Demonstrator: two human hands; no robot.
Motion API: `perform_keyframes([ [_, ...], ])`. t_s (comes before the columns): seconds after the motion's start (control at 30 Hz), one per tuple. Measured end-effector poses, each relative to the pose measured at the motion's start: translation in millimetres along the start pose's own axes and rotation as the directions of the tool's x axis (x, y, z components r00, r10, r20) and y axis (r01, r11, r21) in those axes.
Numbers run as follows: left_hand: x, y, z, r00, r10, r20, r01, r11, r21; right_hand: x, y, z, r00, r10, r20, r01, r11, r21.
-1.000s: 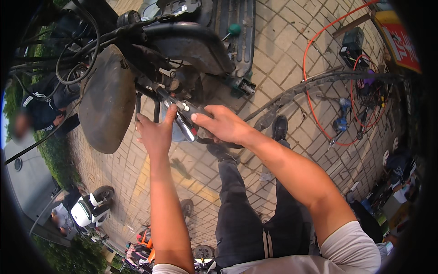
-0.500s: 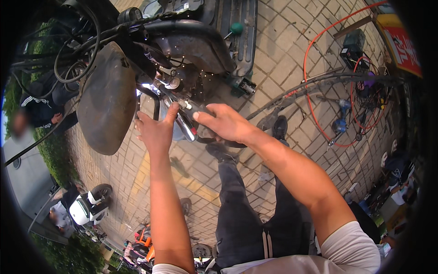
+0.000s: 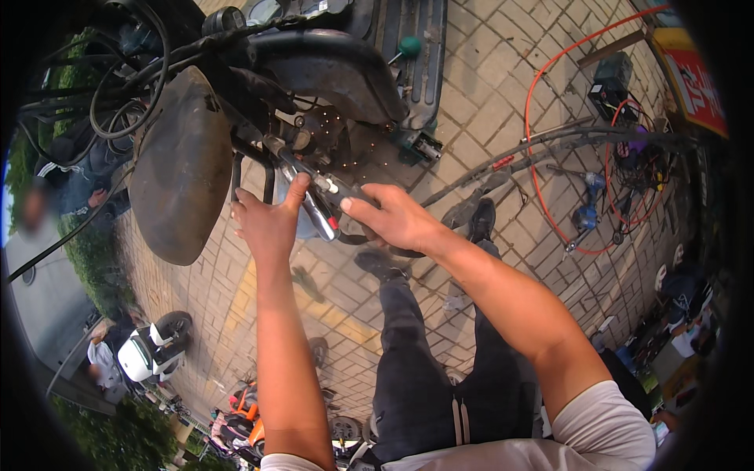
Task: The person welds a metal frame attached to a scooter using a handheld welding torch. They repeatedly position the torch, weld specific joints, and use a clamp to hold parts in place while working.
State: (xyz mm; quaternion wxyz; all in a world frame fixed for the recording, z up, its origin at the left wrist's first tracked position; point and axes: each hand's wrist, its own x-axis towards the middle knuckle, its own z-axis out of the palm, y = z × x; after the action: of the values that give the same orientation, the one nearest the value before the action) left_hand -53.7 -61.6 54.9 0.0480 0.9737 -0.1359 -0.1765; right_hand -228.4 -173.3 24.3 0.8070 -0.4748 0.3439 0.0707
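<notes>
My right hand grips a dark handheld tool with silver metal and a small red part, angled toward the vehicle's metal frame below the handlebar area. My left hand has its fingers spread beside a black tube, its thumb against the tool's left side; what its fingertips touch is unclear. Small orange sparks scatter over the dark mechanical parts beyond the tool. A large worn black panel hangs left of my hands, below looped cables.
Right on the paving are an orange hose, blue power tool, dark box and tangled cords. A green-knobbed tool lies near the footboard. A person is at left. A white scooter stands lower left.
Sparks appeared half a second ago with a bright flash at the frame; the flash is gone now, fewer orange specks remain. My right hand has shifted slightly right.
</notes>
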Motion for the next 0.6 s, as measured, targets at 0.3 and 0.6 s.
perform_keyframes([
  [0.3, 5, -1, 3, 1.0, -0.028, 0.004, 0.028, 0.999, -0.035, 11, -4, -2, 1.0, 0.004, 0.01, -0.004, 0.999, 0.037],
  [0.6, 6, 2, 5, 0.999, -0.045, -0.003, 0.045, 0.999, -0.024, 14, -9, -13, 0.998, -0.012, 0.057, 0.011, 1.0, 0.028],
])
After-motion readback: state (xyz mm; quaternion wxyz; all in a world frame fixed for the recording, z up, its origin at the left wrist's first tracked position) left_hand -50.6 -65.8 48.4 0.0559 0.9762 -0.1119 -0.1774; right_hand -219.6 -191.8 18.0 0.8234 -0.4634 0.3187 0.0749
